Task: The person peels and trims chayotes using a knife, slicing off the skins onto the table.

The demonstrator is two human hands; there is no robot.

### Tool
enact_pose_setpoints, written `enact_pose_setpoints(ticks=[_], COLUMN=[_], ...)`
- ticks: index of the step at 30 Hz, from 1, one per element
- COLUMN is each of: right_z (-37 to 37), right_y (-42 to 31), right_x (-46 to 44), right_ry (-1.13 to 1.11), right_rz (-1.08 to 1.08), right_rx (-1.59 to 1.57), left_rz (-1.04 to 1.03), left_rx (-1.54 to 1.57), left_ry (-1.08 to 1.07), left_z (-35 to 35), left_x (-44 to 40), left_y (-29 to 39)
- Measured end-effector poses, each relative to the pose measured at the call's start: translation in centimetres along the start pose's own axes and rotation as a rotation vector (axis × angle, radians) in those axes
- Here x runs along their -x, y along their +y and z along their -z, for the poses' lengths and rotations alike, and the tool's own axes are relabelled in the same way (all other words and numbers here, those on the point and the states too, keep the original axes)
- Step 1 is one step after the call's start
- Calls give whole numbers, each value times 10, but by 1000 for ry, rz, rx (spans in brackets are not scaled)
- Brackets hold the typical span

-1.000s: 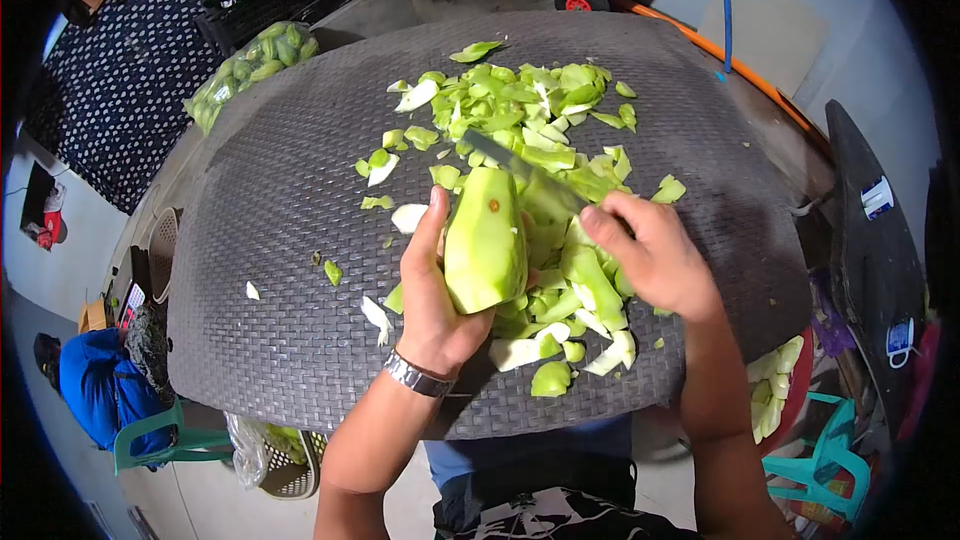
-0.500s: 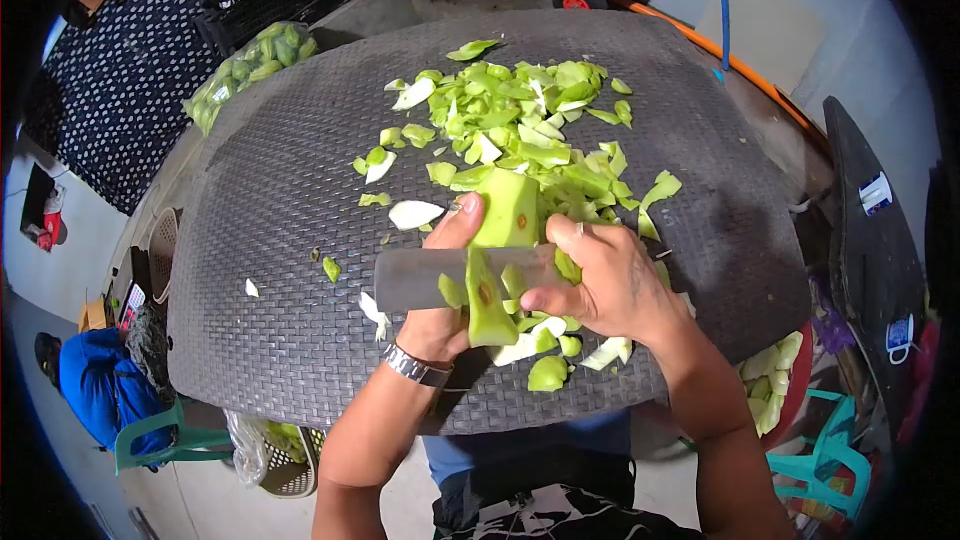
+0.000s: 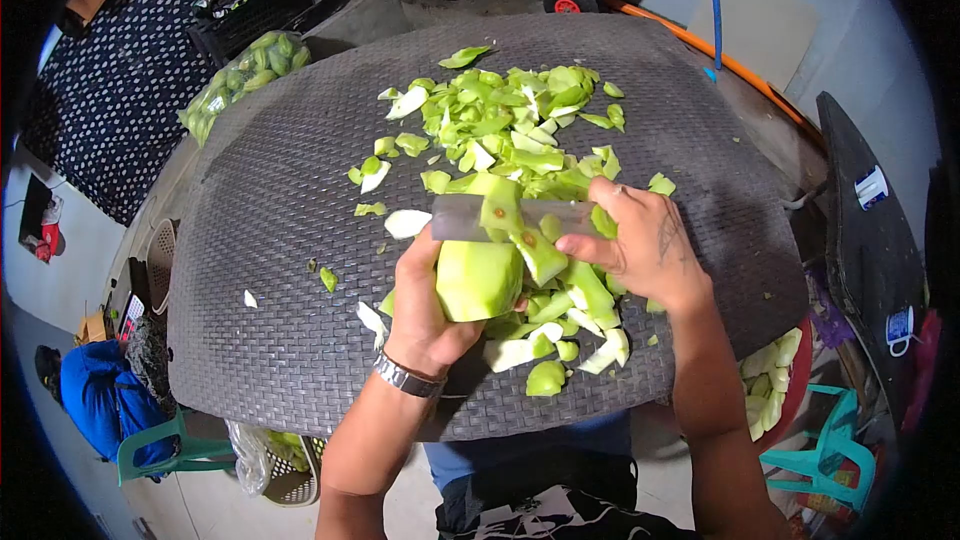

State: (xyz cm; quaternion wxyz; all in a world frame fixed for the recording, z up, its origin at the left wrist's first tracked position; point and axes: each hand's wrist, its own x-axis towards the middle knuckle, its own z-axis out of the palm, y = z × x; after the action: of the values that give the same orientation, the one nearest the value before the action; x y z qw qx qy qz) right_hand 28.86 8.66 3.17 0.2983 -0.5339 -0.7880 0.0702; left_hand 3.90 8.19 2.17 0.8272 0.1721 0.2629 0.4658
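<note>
Tabletop edges [image 3: 300,418] well apart from knife [image 3: 457,219]

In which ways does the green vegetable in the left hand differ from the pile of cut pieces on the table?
Size: the green vegetable is one thick chunk, while the cut pieces are many, small and mostly thin. Position: the vegetable is gripped in the left hand, whereas the pieces lie loose on the table. Both are mostly light green.
</note>
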Motion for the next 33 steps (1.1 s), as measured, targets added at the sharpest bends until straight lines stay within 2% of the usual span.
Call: enact_pose_setpoints(ticks=[3,4,7,9,11,14,18,21,24,27,30,33], right_z=[13,14,3,-16,-10,7,28,26,24,23,21,22], right_y=[11,8,-14,-20,-19,-17,15,24,7,-5,-8,-2], right_x=[0,-1,-2,2,1,-2,0,3,-1,-3,-1,1], right_ry=[-118,-143,-122,29,12,-219,-109,-101,-53,104,350,366], right_rz=[-77,-106,-160,-71,-81,-351,-524,-433,-465,-427,-331,-309], right_rx=[3,-46,-29,-25,-13,-24,40,-60,-240,-170,122,245], left_rz=[59,50,-1,48,84,153,118,18,-54,-48,-14,-6], left_rx=[25,-10,-5,-55,-13,-4,82,-7,-78,-128,-160,-181], left_ry=[-97,-57,38,18,42,1,-72,2,92,52,21,-45], left_z=[0,-3,-10,-7,-5,-1,3,-4,-8,-6,3,3], left_x=[-1,0,1,1,0,-3,-2,-1,0,-2,-3,2], left_y=[10,9,3,-5,-6,-1,4,4,-1,-3,0,3])
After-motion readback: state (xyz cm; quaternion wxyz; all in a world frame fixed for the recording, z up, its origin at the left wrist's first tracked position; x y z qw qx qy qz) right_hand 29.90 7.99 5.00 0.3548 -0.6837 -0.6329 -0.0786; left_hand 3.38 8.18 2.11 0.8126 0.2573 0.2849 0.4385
